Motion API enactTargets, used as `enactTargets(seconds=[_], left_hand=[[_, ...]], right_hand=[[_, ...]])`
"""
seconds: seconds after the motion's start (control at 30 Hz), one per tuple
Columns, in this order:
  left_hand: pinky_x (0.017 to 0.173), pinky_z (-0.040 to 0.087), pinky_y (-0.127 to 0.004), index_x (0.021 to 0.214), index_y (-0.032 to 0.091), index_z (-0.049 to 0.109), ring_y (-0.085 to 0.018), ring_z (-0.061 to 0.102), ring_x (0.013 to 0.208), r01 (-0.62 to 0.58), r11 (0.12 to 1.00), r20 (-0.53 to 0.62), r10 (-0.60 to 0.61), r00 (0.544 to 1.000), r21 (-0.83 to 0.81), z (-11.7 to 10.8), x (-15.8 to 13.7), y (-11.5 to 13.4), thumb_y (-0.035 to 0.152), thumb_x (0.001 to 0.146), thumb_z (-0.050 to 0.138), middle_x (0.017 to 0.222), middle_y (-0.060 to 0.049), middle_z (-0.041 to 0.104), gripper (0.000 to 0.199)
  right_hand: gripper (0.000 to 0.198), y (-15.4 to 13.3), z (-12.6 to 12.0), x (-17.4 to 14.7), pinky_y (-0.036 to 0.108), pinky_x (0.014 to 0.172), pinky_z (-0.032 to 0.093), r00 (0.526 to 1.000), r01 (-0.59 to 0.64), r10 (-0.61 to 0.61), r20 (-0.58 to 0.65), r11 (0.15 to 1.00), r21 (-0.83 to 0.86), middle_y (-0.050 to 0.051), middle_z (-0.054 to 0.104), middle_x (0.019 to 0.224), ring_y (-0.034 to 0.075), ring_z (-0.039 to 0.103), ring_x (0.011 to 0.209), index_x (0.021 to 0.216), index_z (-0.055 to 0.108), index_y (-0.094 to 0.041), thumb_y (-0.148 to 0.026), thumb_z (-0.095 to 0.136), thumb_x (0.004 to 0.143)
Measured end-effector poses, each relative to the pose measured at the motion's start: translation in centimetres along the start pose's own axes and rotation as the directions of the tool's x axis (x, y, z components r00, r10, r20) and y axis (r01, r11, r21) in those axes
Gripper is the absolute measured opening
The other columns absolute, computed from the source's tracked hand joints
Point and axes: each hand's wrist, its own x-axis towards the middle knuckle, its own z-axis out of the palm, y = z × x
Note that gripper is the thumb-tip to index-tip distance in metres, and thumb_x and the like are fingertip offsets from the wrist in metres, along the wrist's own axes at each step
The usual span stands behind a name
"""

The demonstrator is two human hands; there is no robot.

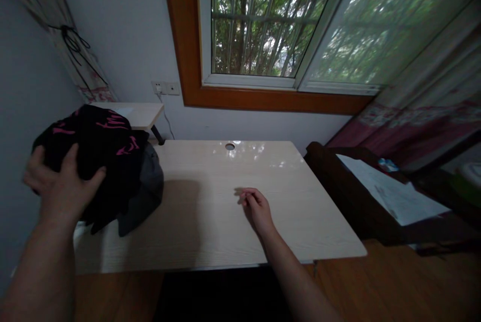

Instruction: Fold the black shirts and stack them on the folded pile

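Note:
A bulky pile of clothes (112,162), black with pink lettering and a grey piece on its right side, sits at the left end of the pale wooden table (233,232). My left hand (63,177) rests against the near left side of this pile, its fingers spread over the black cloth. Over the middle of the tabletop is my right hand (259,209), with fingers loosely curled and the thumb close to the index finger. Nothing shows between them. The underside of the pile is hidden.
A small raised shelf (145,114) stands behind the pile, below a wall socket (165,87) with a cable. The table has a round cable hole (230,146) near its back edge. To the right, a dark piece of furniture (330,187) bears a white sheet (391,192).

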Motion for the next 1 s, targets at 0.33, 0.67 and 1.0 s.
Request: enactTargets(seconds=[0.33, 0.67, 1.0], left_hand=[[0.109, 0.024, -0.077, 0.157, 0.031, 0.032, -0.045, 0.015, 0.15, -0.148, 0.988, 0.139, 0.141, 0.98, 0.043, 2.0, 3.5, 1.1, 0.048, 0.096, 0.051, 0.168, -0.011, 0.017, 0.067], [0.105, 0.027, -0.076, 0.148, 0.022, 0.049, -0.044, 0.031, 0.139, -0.048, 0.999, 0.357, 0.036, 0.933, 0.026, 6.1, 7.0, -0.7, 0.064, 0.091, 0.052, 0.159, -0.017, 0.035, 0.07], [0.094, 0.026, -0.082, 0.15, 0.02, 0.045, -0.05, 0.036, 0.133, 0.0, 0.997, 0.501, -0.039, 0.865, 0.077, 8.8, 8.8, -1.2, 0.074, 0.09, 0.045, 0.156, -0.022, 0.037, 0.08]], right_hand=[[0.021, -0.2, 0.2, -0.2, 0.029, 0.067, 0.046, 0.991, 0.109, -0.087, 0.105, 0.969, -0.224, 0.003, 0.069, 0.088, 0.016, 0.058, 0.07, 0.094, 0.073, -0.022, -0.026, 0.052, 0.09], [0.025, -0.7, 0.6, -0.3, 0.034, 0.086, 0.049, 0.951, 0.279, -0.187, 0.247, 0.866, -0.416, 0.004, 0.073, 0.097, 0.02, 0.065, 0.092, 0.09, 0.073, -0.024, -0.017, 0.049, 0.088], [0.026, -0.7, 0.7, -0.4, 0.035, 0.089, 0.049, 0.935, 0.317, -0.196, 0.295, 0.835, -0.45, 0.003, 0.073, 0.1, 0.021, 0.066, 0.097, 0.091, 0.072, -0.025, -0.015, 0.049, 0.087]])
